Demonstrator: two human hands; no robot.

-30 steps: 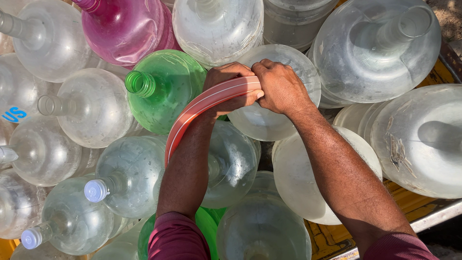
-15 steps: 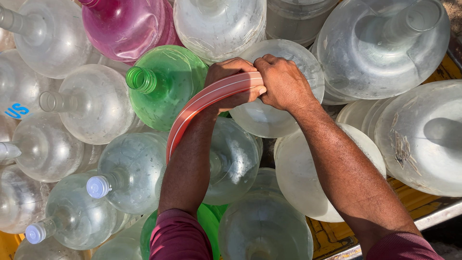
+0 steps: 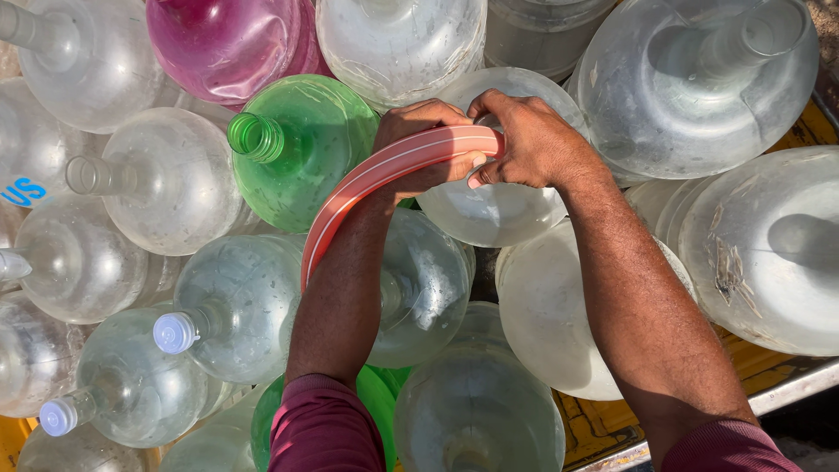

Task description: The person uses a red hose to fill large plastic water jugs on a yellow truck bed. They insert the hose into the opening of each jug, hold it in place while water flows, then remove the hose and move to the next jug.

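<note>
A flat salmon-red hose (image 3: 376,179) with pale stripes curves from my left forearm up to both hands. My left hand (image 3: 418,140) grips it from below and my right hand (image 3: 524,140) grips its end from the right. Both hands rest over a clear water jug (image 3: 498,205), beside an open-necked green jug (image 3: 301,157). The hose's tip is hidden between my hands. Maroon sleeves show at the bottom.
Several large clear jugs lie packed together, some with blue caps (image 3: 175,332). A pink jug (image 3: 232,44) sits at the top. A second green jug (image 3: 380,406) lies under my left arm. A yellow bed with a metal rail (image 3: 786,389) shows at lower right.
Both hands and the hose stay almost where they were on the clear jug. The view has shifted slightly; nothing was taken or let go.
</note>
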